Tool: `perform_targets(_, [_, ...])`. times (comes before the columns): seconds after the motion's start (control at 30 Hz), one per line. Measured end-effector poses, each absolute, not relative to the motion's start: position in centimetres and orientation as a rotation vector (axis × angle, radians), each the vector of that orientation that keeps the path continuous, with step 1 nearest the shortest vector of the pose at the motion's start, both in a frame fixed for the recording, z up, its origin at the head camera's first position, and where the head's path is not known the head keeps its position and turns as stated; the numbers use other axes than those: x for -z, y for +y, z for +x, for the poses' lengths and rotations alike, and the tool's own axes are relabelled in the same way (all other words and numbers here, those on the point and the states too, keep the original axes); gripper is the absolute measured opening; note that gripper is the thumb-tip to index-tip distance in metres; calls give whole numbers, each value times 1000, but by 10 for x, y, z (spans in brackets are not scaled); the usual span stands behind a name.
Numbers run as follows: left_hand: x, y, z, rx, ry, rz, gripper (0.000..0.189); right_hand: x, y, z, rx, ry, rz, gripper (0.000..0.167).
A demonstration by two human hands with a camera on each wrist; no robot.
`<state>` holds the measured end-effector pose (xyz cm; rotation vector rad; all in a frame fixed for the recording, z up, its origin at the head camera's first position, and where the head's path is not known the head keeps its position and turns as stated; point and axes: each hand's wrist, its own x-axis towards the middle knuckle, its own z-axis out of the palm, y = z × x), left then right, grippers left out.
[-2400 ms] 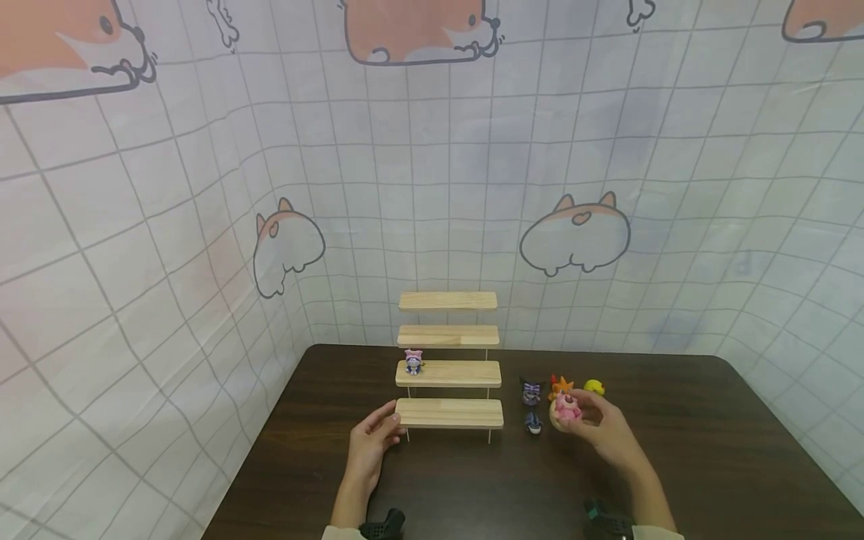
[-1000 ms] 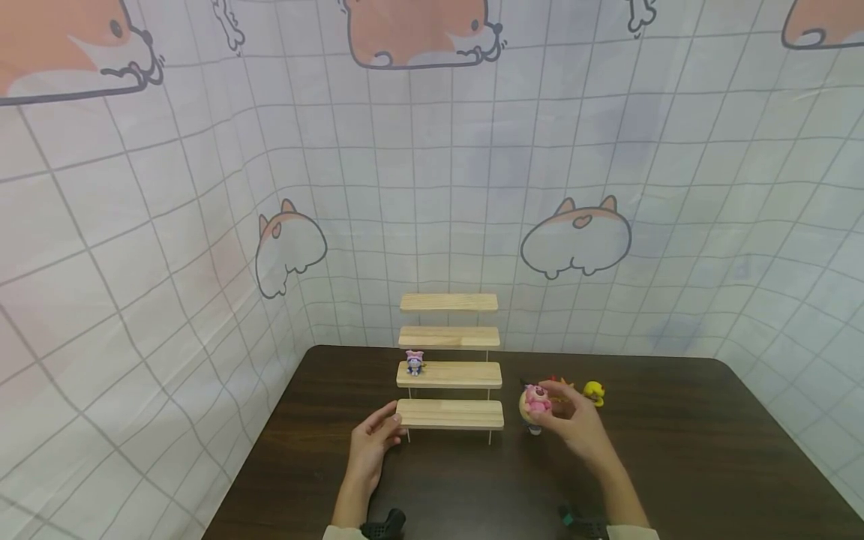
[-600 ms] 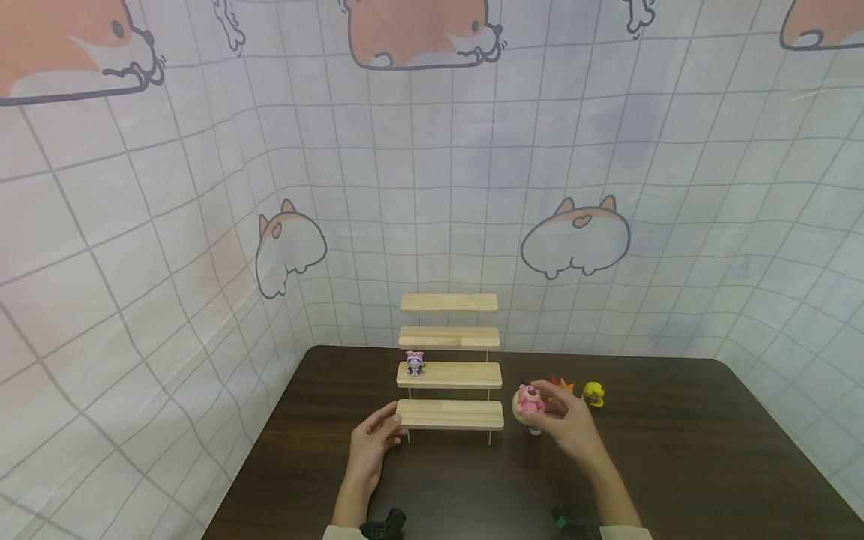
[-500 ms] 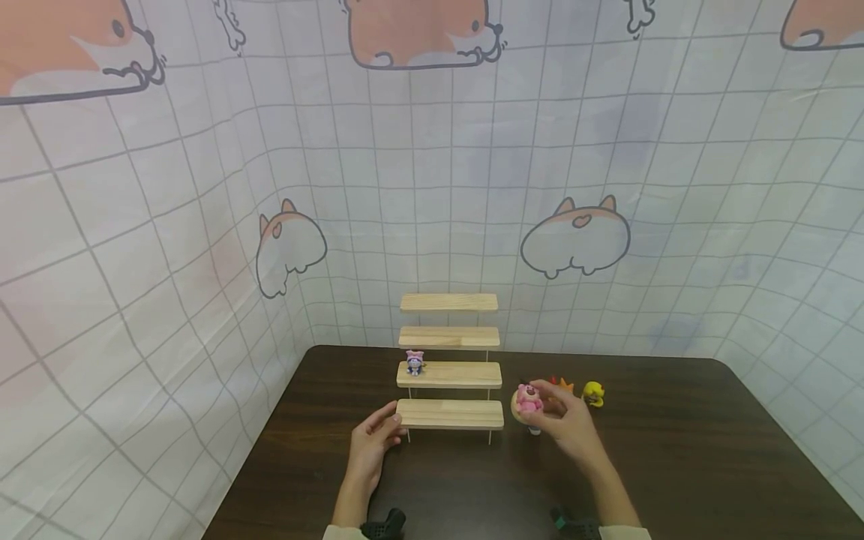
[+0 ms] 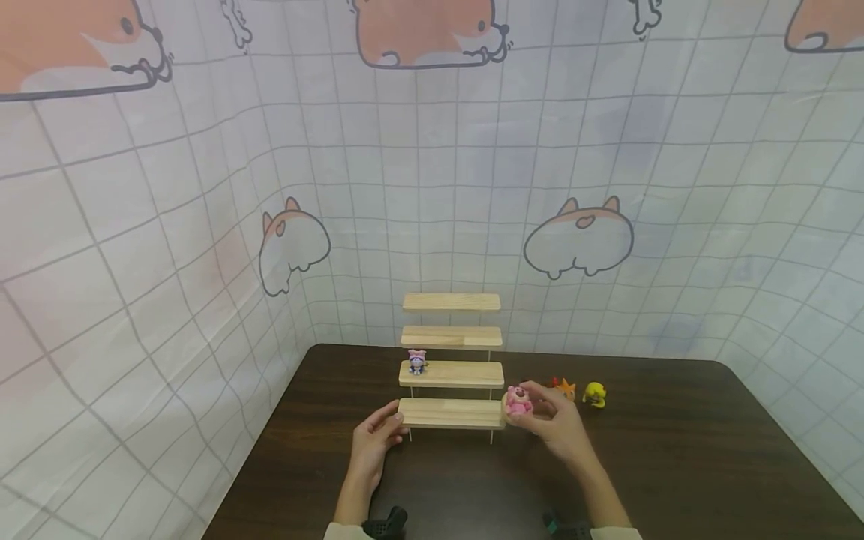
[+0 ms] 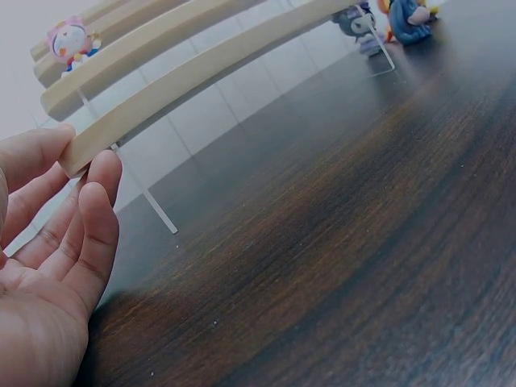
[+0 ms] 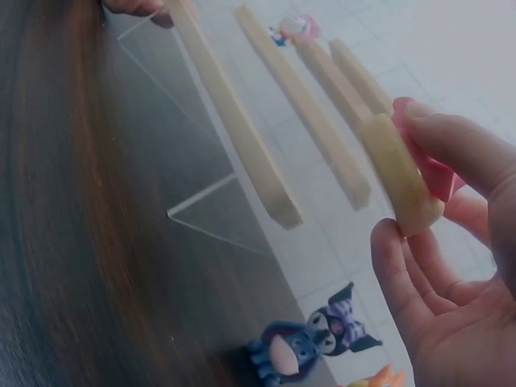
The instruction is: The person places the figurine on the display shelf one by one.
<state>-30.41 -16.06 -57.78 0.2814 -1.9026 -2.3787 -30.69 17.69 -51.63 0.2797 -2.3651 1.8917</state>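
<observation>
My left hand pinches the left end of the lowest board of a four-step wooden display stand; in the left wrist view the thumb is on top and fingertips are beneath. My right hand holds a pink bear figurine with a thick pale-yellow round piece at its back. The bear is at the right end of the lowest board, overlapping it in the head view; the right wrist view shows it raised above the table. A pink-hooded figurine stands at the left of the second board from the bottom.
A blue donkey figurine and a black-and-purple figurine stand right of the stand, hidden behind the right hand in the head view. Beyond are an orange figurine and a yellow one. A patterned curtain borders the dark table.
My right hand has carried the pink bear leftward from among the other figurines to the stand's right end. The left hand keeps its grip on the lowest board.
</observation>
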Motion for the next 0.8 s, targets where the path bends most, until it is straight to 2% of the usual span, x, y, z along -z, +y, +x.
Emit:
perform_targets(0.43, [576, -160, -304, 2373, -1913, 285, 49, 512, 154, -307, -1825, -2380, 345, 54])
perform_targets(0.8, [576, -160, -303, 2373, -1912, 282, 50, 502, 138, -313, -1749, -2444, 428, 57])
